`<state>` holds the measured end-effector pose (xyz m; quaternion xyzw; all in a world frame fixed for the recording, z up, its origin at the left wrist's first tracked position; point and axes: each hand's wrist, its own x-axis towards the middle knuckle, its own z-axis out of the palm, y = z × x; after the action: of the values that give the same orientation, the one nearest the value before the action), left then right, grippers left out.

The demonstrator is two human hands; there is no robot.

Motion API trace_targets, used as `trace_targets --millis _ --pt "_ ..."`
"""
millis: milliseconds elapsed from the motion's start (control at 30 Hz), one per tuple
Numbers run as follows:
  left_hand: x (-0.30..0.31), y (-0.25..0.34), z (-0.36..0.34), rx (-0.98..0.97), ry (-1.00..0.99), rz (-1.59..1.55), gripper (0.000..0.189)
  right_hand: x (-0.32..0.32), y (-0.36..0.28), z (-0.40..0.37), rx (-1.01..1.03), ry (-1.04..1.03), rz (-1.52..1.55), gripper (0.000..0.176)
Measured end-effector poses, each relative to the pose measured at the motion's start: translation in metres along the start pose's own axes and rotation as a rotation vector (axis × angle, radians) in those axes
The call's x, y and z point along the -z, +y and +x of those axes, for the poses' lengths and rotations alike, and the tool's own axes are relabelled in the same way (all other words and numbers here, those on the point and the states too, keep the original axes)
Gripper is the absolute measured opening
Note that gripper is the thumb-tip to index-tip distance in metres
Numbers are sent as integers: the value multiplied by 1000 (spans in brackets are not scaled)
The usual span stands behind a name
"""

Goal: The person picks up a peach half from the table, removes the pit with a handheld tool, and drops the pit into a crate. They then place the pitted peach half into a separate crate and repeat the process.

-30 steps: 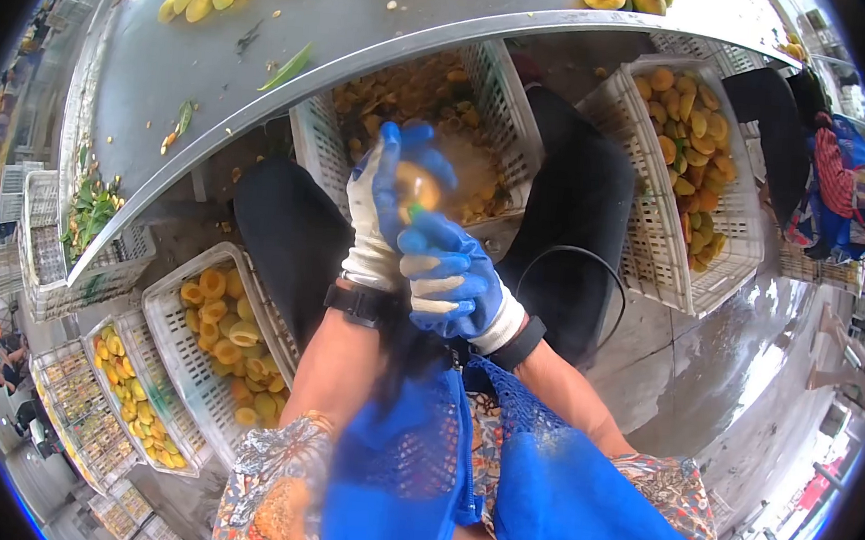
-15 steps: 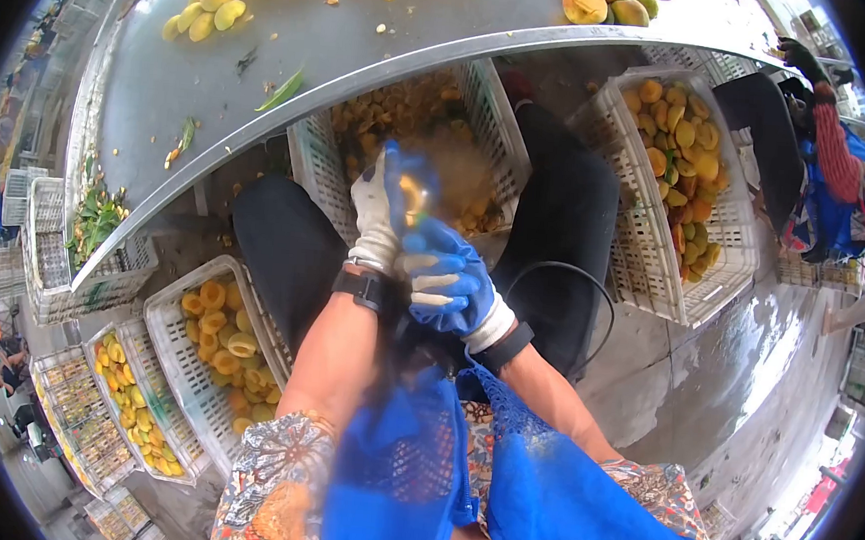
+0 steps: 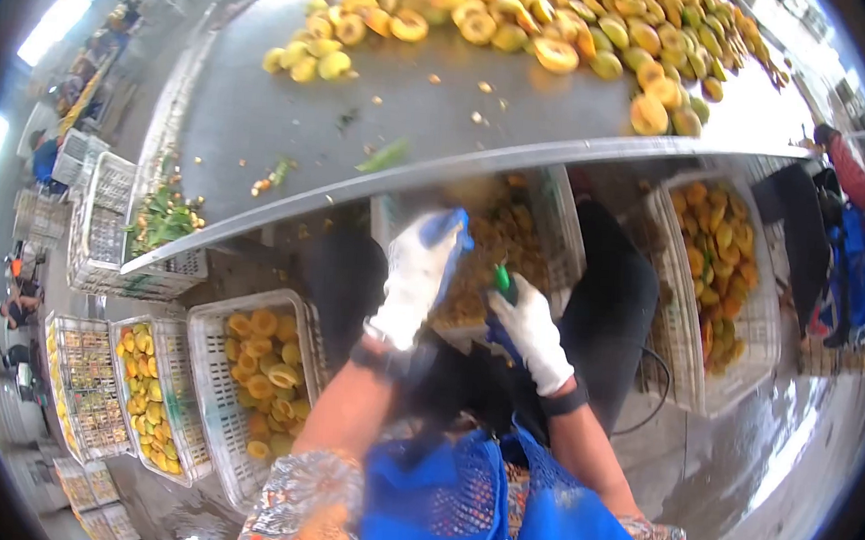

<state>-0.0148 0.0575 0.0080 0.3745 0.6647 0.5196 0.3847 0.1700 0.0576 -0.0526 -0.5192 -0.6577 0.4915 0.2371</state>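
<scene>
My left hand [image 3: 417, 274], in a white glove with a blue palm, is raised over the crate [image 3: 569, 214] between my knees. It is blurred, its palm turned away, so I cannot see what is in its fingers. To its right and lower, my gloved right hand [image 3: 536, 337] is closed around a small tool with a green end [image 3: 502, 281]; its working part is hidden. The crate below holds a mass of brownish-yellow scraps [image 3: 499, 245]. On the metal table [image 3: 272, 123] ahead lie many halved yellow peaches [image 3: 558, 55].
Crates of peach halves stand on my left [image 3: 206, 326] and right [image 3: 668, 276]. Leaves [image 3: 168, 213] and pits litter the table's left end. The table's metal edge [image 3: 470, 159] runs just beyond my hands. Another person [image 3: 849, 189] sits at far right.
My hands, together around a yellow piece of fruit before, have come apart, the left staying higher. The green-ended tool shows clearly now. The view has tilted up, showing more of the table.
</scene>
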Motion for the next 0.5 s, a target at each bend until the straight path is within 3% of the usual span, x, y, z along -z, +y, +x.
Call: trace_targets --millis 67,133,200,267,300,333,400,467,500 --pt "26 33 -18 -71 39 -201 29 12 -38 -8 -104 12 -125 35" --pt "70 75 -43 -25 195 -5 29 10 -39 -6 -107 18 -154 40" --pt "127 63 -59 -83 412 42 28 13 -51 -6 -155 -9 -202 43" --pt "184 64 -91 34 570 148 32 12 -47 -5 -102 -34 -232 43" --pt "227 33 -107 -53 631 414 38 12 -46 -4 -98 -57 -229 42" --pt "240 55 -122 301 603 639 33 12 -44 -2 -94 -79 -225 41" --pt "294 -4 -160 321 618 1168 39 12 -38 1 -75 -114 -229 39" --pt "293 5 -157 513 491 1431 45 11 -29 5 -111 -166 -200 37" --pt "286 14 -145 338 527 1358 46 6 -16 7 -81 -147 -138 36"
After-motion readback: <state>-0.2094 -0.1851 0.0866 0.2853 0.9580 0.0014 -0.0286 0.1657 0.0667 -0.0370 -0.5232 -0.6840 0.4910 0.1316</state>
